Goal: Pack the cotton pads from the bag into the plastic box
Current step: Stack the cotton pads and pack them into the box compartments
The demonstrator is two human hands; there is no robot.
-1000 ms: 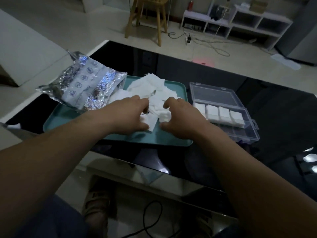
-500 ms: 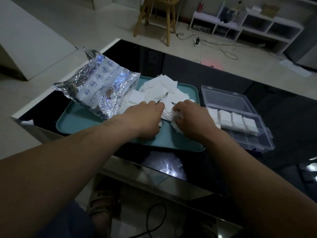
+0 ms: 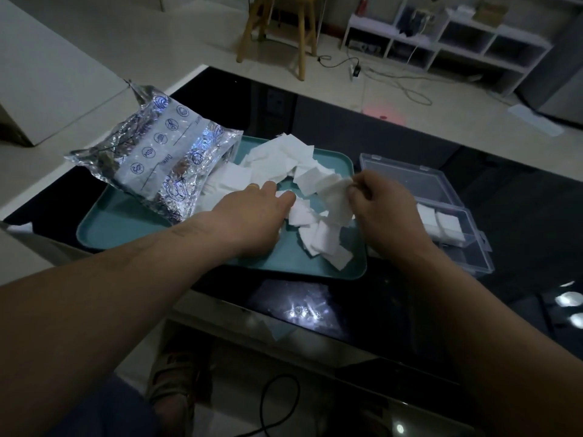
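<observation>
R hand [image 3: 383,209] has lifted off tray [image 3: 126,230], pinching cotton pads [image 3: 335,198] mid-frame. L hand [image 3: 252,216] rests flat, fingers relaxed, on pads.

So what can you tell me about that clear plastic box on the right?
The plastic box is clear, shallow and rectangular, its hinged lid lying open behind it, a small tab jutting from its right side. It stands flat on the glossy black table, just right of the teal tray. White cotton pads stand in a row in its back part; the front part looks empty. The right hand hides its left end, so contact there cannot be told.
</observation>
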